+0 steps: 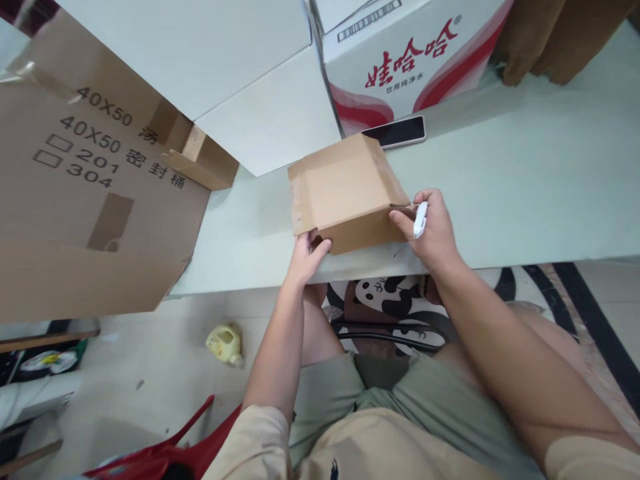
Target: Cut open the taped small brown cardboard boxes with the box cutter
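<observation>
A small brown cardboard box lies near the front edge of the table, its broad face up and a flap out at its left side. My left hand grips the front left corner, thumb in front and fingers partly hidden behind the cardboard. At the front right corner, my right hand pinches a flap between thumb and fingers. That same hand also holds a small white plastic tool, whose exact kind I cannot make out. Behind the box lies a dark-screened phone.
A printed white and red carton and plain white boxes line the back of the pale table. Left stands a large brown carton beside a smaller brown box. On the floor are a yellow jug and something red.
</observation>
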`<state>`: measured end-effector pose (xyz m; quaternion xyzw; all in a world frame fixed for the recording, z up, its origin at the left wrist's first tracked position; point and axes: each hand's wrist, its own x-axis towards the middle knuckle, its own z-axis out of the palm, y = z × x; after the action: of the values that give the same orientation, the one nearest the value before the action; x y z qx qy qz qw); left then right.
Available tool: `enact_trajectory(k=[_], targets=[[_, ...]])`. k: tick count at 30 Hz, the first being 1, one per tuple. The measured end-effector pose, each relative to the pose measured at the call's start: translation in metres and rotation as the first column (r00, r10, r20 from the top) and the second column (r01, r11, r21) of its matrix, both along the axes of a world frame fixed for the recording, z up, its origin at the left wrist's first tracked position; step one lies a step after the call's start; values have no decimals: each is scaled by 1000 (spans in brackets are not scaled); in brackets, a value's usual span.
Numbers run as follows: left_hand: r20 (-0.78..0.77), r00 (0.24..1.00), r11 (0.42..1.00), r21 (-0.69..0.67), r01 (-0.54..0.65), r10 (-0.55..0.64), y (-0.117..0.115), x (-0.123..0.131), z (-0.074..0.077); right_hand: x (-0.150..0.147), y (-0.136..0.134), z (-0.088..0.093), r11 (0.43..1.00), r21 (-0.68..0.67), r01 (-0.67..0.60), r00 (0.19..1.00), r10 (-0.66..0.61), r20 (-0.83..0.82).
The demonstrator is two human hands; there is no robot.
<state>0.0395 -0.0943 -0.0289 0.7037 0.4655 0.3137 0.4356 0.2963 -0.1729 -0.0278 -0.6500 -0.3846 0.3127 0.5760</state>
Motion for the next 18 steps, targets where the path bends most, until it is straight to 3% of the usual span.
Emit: enact_trajectory(k=[2, 8, 16, 18], targets=[[46, 999, 1000, -9, -19, 19, 1, -2, 0, -1, 0, 0, 1000, -12, -8, 1000, 8, 4], [91, 944, 940, 102, -326, 318, -8, -4, 1, -5, -1, -1, 1000, 4, -22, 998, 22, -61], [291, 919, 962, -132, -237, 267, -35, -47, 13, 0, -4, 7, 995, 98, 32, 998, -26, -60], [275, 921, 961, -114, -253, 276, -36, -51, 16, 0, -4, 9, 990, 133, 54, 995, -42, -88]])
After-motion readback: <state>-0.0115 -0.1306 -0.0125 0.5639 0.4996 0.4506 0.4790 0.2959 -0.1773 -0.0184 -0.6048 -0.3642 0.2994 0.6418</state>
